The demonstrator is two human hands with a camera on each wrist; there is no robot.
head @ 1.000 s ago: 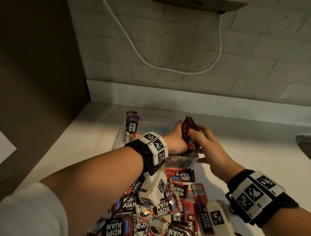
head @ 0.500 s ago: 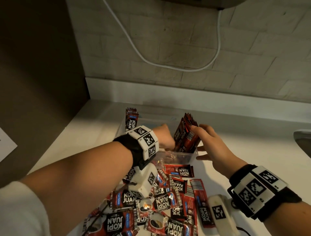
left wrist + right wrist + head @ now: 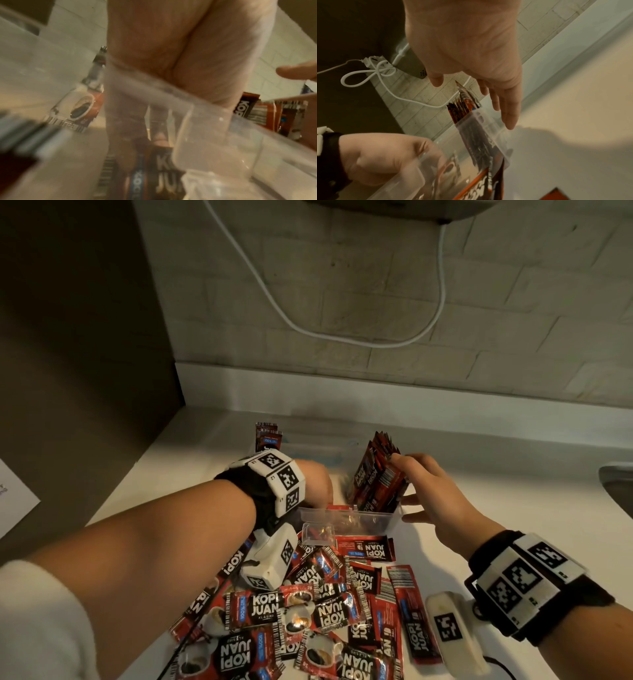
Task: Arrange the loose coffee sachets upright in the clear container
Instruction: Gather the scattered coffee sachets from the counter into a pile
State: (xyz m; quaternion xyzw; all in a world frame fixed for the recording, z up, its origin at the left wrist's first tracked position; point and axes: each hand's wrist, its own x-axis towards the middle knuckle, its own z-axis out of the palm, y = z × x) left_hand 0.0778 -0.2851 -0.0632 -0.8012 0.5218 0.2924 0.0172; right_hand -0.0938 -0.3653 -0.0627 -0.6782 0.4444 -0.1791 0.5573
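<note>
The clear container (image 3: 346, 511) stands on the white counter, beyond a pile of loose red Kopi Juan sachets (image 3: 308, 611). A bundle of upright sachets (image 3: 376, 481) leans left at its right end. My right hand (image 3: 411, 481) touches that bundle with straight fingers, the thumb apart, as the right wrist view also shows. A few more sachets (image 3: 268, 436) stand at the far left end. My left hand (image 3: 315, 487) reaches down into the container. Through the clear wall (image 3: 223, 135) its fingertips (image 3: 159, 136) meet a flat sachet (image 3: 154, 169). Whether they grip it is unclear.
A white cable (image 3: 308, 326) hangs along the tiled wall behind the counter. A dark cabinet side (image 3: 68, 371) closes off the left, with a sheet of paper (image 3: 13, 501) on it. A sink edge (image 3: 616, 484) shows at the far right.
My left hand has left the bundle and moved left and down into the container. The bundle now leans left, with only my right hand at it.
</note>
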